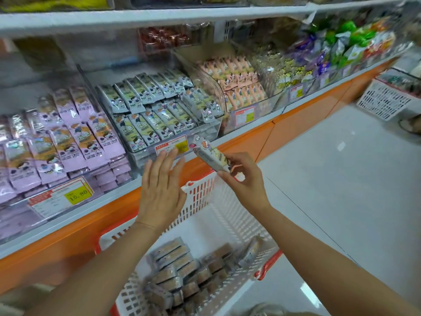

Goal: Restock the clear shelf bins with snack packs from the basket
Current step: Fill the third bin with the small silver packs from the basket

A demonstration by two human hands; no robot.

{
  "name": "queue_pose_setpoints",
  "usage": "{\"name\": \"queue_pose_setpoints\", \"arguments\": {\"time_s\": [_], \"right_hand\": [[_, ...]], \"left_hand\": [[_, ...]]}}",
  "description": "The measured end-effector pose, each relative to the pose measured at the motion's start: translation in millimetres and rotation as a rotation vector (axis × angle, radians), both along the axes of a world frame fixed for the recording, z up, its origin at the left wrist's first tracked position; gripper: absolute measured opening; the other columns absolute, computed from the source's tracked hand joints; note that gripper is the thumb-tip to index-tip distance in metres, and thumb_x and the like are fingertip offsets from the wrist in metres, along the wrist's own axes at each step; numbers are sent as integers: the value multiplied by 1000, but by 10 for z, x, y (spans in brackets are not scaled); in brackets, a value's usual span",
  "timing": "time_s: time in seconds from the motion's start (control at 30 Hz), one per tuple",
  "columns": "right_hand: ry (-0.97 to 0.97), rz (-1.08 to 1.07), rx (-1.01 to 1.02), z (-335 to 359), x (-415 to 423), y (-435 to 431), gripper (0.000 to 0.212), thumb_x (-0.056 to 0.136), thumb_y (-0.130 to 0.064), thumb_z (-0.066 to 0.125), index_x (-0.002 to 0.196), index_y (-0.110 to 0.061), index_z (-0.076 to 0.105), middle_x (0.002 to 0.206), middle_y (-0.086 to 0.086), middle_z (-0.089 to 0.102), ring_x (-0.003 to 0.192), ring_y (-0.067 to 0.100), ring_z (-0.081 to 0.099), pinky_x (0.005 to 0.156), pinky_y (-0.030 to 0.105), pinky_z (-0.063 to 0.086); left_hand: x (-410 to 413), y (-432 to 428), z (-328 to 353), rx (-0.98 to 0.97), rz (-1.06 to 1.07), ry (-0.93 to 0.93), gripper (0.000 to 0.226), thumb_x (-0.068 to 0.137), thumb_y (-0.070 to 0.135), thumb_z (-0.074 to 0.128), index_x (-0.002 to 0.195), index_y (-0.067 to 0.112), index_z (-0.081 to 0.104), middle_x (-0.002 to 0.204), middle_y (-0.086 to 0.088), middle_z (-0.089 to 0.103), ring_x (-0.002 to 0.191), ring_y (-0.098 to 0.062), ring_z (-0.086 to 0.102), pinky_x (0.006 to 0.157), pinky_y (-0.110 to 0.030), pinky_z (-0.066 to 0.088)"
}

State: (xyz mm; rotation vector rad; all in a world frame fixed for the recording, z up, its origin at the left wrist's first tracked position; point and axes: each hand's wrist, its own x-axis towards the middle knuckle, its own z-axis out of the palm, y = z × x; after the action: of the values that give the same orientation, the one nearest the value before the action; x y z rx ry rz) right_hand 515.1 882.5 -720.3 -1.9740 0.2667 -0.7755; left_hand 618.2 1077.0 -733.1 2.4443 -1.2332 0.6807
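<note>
My right hand (pixel 245 179) pinches one long snack pack (pixel 210 155) by its lower end, tilted up toward the shelf, just below the clear bin (pixel 211 130) of matching cream-green packs (pixel 157 106). My left hand (pixel 161 190) is held flat with straight fingers, empty, beside that pack and in front of the bin's price tag (pixel 172 147). Below both hands sits the white basket (pixel 227 215) with red handles, holding several brown-and-clear snack packs (pixel 182 272) in its bottom.
A bin of purple packs (pixel 57 144) stands at the left, a bin of peach packs (pixel 239 85) at the right, with mixed bags (pixel 341 46) farther along. The orange shelf front (pixel 296 119) runs diagonally. Another white basket (pixel 385 100) sits on the pale floor at the far right.
</note>
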Motion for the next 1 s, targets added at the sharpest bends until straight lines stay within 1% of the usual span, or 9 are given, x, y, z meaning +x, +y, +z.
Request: {"name": "queue_pose_setpoints", "arguments": {"time_s": [0.17, 0.27, 0.37, 0.43, 0.53, 0.63, 0.87, 0.93, 1.0], "right_hand": [[-41, -71, -101, 342, 290, -32, 38, 85, -19, 75, 120, -20, 64, 100, -2, 56, 87, 14, 55, 73, 22, 45], [-37, -93, -134, 464, 491, 3, 40, 85, -20, 76, 123, -19, 63, 99, -9, 55, 84, 4, 51, 71, 14, 40], [-29, -131, -120, 554, 664, 75, 39, 83, -24, 77, 117, -24, 59, 95, -17, 52, 81, 1, 49, 69, 12, 39], [-3, -159, -148, 577, 772, 110, 30, 84, -25, 76, 109, -24, 59, 95, -17, 50, 77, 1, 48, 66, 15, 40], [19, -198, -210, 586, 925, 132, 22, 86, -26, 74, 102, -21, 61, 102, -7, 53, 84, 11, 52, 70, 31, 47], [23, -241, -262, 597, 1058, 148, 20, 85, -24, 75, 100, -15, 66, 103, 1, 55, 94, 12, 47, 79, 31, 42], [38, -353, -356, 586, 1237, 149, 22, 75, -29, 81, 91, -16, 73, 93, 6, 53, 87, 24, 52, 75, 43, 46], [37, -312, -330, 590, 1203, 126, 22, 80, -34, 77, 96, -19, 74, 95, 2, 50, 91, 23, 52, 80, 41, 47], [27, -242, -295, 566, 1089, 113, 24, 86, -33, 72, 106, -19, 73, 96, -3, 46, 95, 16, 48, 83, 31, 43]], "left_hand": [[137, -34, 110, 99, 122, -73, 72, 89, 25, 37, 154, -1, 20, 163, -20, 13, 150, -36, 11, 123, -44, -7], [178, -45, 107, 109, 144, -80, 74, 88, 25, 43, 153, -1, 21, 162, -20, 17, 150, -36, 15, 123, -45, -6], [201, -35, 118, 140, 154, -99, 69, 90, 27, 30, 153, 0, 23, 160, -19, 23, 149, -35, 19, 124, -46, -1], [220, -22, 101, 159, 161, -118, 68, 91, 27, 28, 154, 1, 22, 161, -18, 21, 149, -34, 18, 123, -47, 1], [234, -19, 79, 181, 176, -163, 72, 91, 28, 37, 155, 2, 17, 162, -17, 18, 150, -34, 16, 123, -47, -1], [229, -29, 66, 187, 188, -177, 82, 82, 24, 50, 154, 1, 18, 162, -17, 20, 150, -34, 15, 123, -47, 1], [210, -19, 80, 238, 201, -174, 85, 80, 26, 52, 155, 1, 18, 163, -16, 15, 151, -34, 12, 123, -48, -1], [194, -7, 85, 231, 181, -160, 85, 81, 25, 53, 155, 0, 19, 164, -16, 13, 151, -33, 9, 123, -48, -2], [179, 29, 39, 221, 121, -167, 83, 80, 18, 57, 153, 0, 23, 163, -15, 14, 152, -32, 7, 123, -48, -1]]}}
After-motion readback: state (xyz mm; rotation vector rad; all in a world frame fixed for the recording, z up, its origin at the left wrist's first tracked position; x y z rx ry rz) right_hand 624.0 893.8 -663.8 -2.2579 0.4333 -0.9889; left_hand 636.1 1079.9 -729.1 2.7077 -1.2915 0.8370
